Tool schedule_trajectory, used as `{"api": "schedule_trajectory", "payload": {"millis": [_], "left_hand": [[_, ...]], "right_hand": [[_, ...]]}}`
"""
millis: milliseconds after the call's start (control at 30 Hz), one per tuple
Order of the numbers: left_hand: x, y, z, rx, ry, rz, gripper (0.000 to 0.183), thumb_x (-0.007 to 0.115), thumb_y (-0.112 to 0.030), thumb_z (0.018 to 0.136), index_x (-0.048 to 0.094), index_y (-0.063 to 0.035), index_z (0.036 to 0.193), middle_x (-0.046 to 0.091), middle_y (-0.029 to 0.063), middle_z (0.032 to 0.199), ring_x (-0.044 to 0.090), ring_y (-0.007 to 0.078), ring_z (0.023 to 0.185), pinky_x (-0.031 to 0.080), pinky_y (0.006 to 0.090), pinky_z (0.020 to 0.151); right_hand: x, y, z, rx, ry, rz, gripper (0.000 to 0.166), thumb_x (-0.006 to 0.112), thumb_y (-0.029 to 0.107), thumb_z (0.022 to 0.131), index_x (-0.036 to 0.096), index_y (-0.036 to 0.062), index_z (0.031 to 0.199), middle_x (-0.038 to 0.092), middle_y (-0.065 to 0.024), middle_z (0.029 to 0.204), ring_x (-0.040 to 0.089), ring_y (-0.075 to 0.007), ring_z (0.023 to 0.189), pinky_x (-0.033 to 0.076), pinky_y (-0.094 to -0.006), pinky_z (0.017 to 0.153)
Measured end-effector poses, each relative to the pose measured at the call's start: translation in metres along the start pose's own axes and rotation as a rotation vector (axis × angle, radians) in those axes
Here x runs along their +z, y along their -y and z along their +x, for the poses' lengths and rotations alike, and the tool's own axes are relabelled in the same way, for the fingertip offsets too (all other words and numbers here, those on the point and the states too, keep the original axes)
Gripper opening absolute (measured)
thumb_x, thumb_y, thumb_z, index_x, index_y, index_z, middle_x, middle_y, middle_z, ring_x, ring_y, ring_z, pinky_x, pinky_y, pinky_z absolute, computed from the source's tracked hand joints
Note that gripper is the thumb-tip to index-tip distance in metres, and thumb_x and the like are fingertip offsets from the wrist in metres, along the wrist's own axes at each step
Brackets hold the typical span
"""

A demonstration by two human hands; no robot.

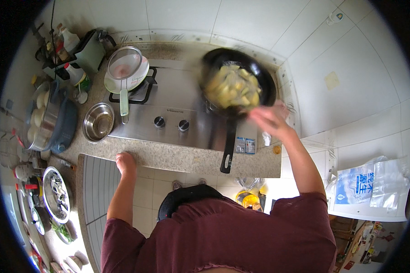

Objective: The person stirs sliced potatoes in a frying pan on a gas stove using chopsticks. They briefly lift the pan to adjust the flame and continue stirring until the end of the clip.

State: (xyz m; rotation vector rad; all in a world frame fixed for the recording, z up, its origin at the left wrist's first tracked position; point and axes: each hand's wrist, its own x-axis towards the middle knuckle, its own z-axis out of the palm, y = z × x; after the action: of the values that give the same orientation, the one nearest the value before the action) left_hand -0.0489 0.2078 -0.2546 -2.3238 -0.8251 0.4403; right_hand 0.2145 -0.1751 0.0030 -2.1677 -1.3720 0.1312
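A black wok (269,80) sits at the right side of the steel gas hob (177,90), its long black handle (228,146) pointing towards me. Pale yellow-green vegetable pieces (237,87), partly blurred, fill its middle. Over the wok's near right rim is my right hand (268,119), smeared by motion. A dark shape lies by its fingertips, but whether the fingers grip a utensil is unclear. My left hand (125,163), curled into a loose fist, rests at the front edge of the granite counter (177,155) with nothing visible in it.
At the left burner, a strainer (124,63) lies over a plate (112,85). A small steel bowl (98,123) stands nearby. Further left are a blue steamer pot (63,119) and a metal basin (56,194) of cut food. An oil bottle (247,199) stands below the counter.
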Motion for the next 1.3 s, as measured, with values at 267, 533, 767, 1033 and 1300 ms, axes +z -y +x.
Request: {"api": "schedule_trajectory", "payload": {"millis": [267, 533, 767, 1033, 1300], "left_hand": [[-0.014, 0.003, -0.003, -0.017, -0.012, 0.036, 0.012, 0.044, -0.017, 0.074, 0.053, -0.0105, 0.074, 0.051, 0.0027, 0.069, 0.051, 0.0100, 0.059, 0.040, 0.0189, 0.042], [-0.023, 0.004, -0.006, 0.011, -0.018, 0.066, 0.012, 0.044, -0.018, 0.074, 0.054, -0.0112, 0.074, 0.051, 0.0013, 0.069, 0.051, 0.0098, 0.061, 0.040, 0.0190, 0.042], [-0.009, 0.000, -0.001, 0.023, 0.003, 0.114, 0.012, 0.044, -0.019, 0.074, 0.054, -0.0121, 0.073, 0.051, -0.0002, 0.068, 0.051, 0.0098, 0.061, 0.040, 0.0195, 0.042], [-0.031, 0.008, -0.006, 0.021, 0.040, -0.011, 0.012, 0.045, -0.014, 0.074, 0.056, -0.0091, 0.076, 0.054, 0.0045, 0.072, 0.053, 0.0119, 0.065, 0.043, 0.0196, 0.047], [-0.030, 0.007, -0.005, 0.064, 0.042, 0.041, 0.013, 0.045, -0.016, 0.074, 0.056, -0.0089, 0.076, 0.054, 0.0036, 0.072, 0.053, 0.0127, 0.066, 0.043, 0.0209, 0.048]], "right_hand": [[0.018, -0.037, 0.021, 0.042, -0.338, -0.080, 0.009, 0.054, 0.008, 0.073, 0.054, 0.0013, 0.079, 0.057, -0.0107, 0.073, 0.055, -0.0213, 0.062, 0.044, -0.0267, 0.055], [-0.005, -0.069, 0.010, 0.410, -0.665, 0.395, 0.010, 0.054, 0.009, 0.076, 0.055, 0.0013, 0.082, 0.056, -0.0017, 0.072, 0.051, -0.0075, 0.067, 0.042, -0.0192, 0.062], [-0.020, -0.093, -0.009, 0.591, -0.695, 0.441, 0.021, 0.053, 0.019, 0.078, 0.054, -0.0006, 0.084, 0.057, -0.0063, 0.075, 0.056, -0.0134, 0.064, 0.045, -0.0221, 0.059], [0.004, -0.074, 0.011, 0.646, -0.643, 0.730, 0.024, 0.049, 0.022, 0.080, 0.052, -0.0017, 0.084, 0.058, -0.0138, 0.078, 0.058, -0.0180, 0.065, 0.048, -0.0246, 0.058], [-0.006, -0.060, -0.002, 0.591, -0.329, 0.748, 0.023, 0.047, 0.021, 0.081, 0.050, -0.0022, 0.083, 0.057, -0.0152, 0.080, 0.059, -0.0210, 0.069, 0.048, -0.0256, 0.059]]}}
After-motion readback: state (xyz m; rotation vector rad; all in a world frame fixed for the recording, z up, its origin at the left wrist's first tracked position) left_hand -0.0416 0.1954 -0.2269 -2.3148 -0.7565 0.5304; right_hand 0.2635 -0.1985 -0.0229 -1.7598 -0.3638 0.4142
